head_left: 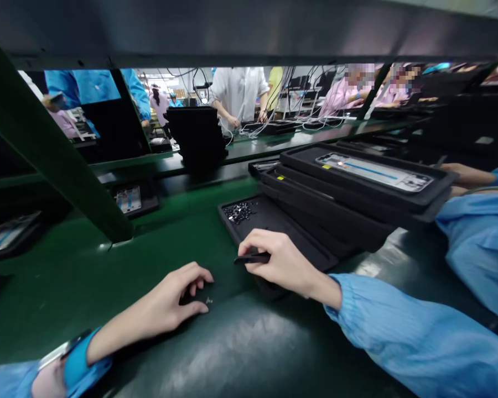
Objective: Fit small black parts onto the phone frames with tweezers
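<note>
My left hand rests low over the green work surface, its fingers curved and apart with nothing between them. Just by its thumb lie a few tiny pale pieces. In my right hand are slim black tweezers, pinched between thumb and fingers and pointing left. That hand is above the near edge of a shallow black tray. A heap of small dark and shiny parts fills the tray's far left corner. Their exact kind is too small to tell.
Stacked black trays stand at the right, the top one bearing a metal device frame. A co-worker's hand touches that stack. A green post slants down at left. Other trays lie beyond it; a shelf hangs overhead.
</note>
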### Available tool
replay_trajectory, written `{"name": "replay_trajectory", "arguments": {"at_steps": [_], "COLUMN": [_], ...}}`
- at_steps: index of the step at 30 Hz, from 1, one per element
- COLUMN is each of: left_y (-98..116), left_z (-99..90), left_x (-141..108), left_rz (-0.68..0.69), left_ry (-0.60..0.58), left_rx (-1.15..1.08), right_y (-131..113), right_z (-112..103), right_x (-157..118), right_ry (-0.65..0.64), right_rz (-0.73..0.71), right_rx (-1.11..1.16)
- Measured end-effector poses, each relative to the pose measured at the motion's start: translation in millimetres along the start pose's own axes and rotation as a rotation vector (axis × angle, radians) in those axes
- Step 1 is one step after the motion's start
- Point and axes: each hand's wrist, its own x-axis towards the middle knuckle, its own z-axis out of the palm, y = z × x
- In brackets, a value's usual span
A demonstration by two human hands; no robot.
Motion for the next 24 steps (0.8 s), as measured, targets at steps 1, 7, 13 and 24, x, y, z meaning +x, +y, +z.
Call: {"name": "replay_trajectory", "arguments": {"at_steps": [1, 7, 13, 24], "left_y": [-3.5, -9.4, -6.2, -4.4], "left_z": [-2.6, -6.6, 0.2, 9.3], "left_x": [2.3, 9.0, 11.6, 4.9], "left_rz": [0.007, 0.074, 0.143, 0.326], "left_ry": [-0.019, -0.076, -0.038, 0.055], "left_rx": [-0.015, -0.042, 0.002, 0.394], "right_y": [1.7, 7.5, 8.0, 10.2], "right_z": [-0.4, -2.3, -3.1, -2.4], "right_x": [0.4, 0.9, 1.7, 3.0], "right_ry": [0.013, 0.041, 0.047, 0.069], "right_rz": [0.000, 0.009, -0.026, 0.006], "right_rx": [-0.009, -0.025, -0.040, 0.009]}}
